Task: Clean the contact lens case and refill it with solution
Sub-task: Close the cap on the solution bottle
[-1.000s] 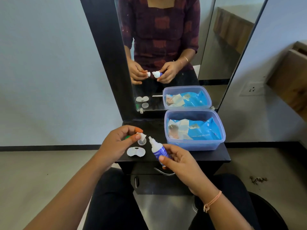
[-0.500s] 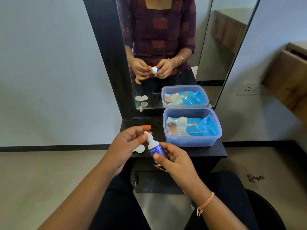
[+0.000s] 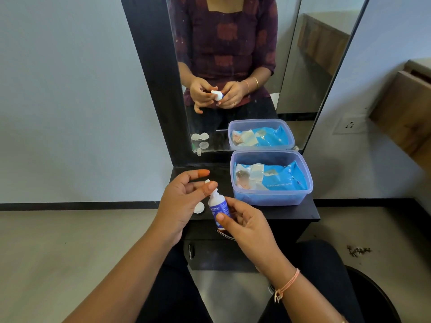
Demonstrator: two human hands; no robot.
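My right hand [image 3: 245, 223] grips a small white solution bottle with a blue label [image 3: 217, 206], held upright above the front of the black vanity shelf [image 3: 291, 212]. My left hand [image 3: 184, 197] pinches the bottle's small white cap [image 3: 207, 181] between thumb and fingers, right at the nozzle. The white contact lens case [image 3: 199, 208] lies on the shelf just below my left hand, partly hidden by it. The mirror shows a loose round lid lying beside the case.
A clear plastic tub [image 3: 271, 201] holding a blue wet wipes pack [image 3: 277, 178] stands on the shelf's right half. The mirror [image 3: 233, 66] rises behind the shelf. A drawer handle [image 3: 191, 251] sits below the shelf, and my knees are under it.
The bottle has gone from tilted to upright and come up closer to me. My left hand has brought the cap from beside the case to the nozzle.
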